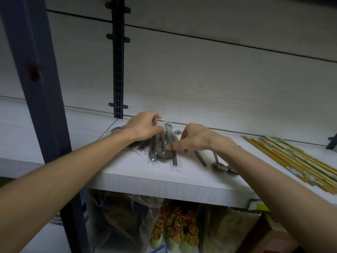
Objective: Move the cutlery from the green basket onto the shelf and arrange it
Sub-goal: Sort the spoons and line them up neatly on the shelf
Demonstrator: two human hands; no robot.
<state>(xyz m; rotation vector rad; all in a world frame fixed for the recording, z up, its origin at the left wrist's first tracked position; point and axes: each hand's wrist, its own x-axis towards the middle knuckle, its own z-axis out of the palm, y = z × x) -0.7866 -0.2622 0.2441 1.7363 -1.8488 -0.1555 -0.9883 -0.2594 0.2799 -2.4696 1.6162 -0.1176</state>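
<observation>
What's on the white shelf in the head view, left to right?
Dark upright post → left hand on the heap of plastic-wrapped spoons → right hand → loose spoons → bundle of chopsticks, all on the shelf.

This looks like a shop or its stockroom. A white laminate shelf hangs on a dark slotted upright fixed to a pale panelled wall, the adjustable racking that stores use, and a price-label holder is clipped to its front edge. The goods lie in quantity: spoons sealed in clear plastic sleeves, many packs of wrapped chopsticks laid side by side, and bagged, ribbon-tied packages crowded on the level below.
</observation>
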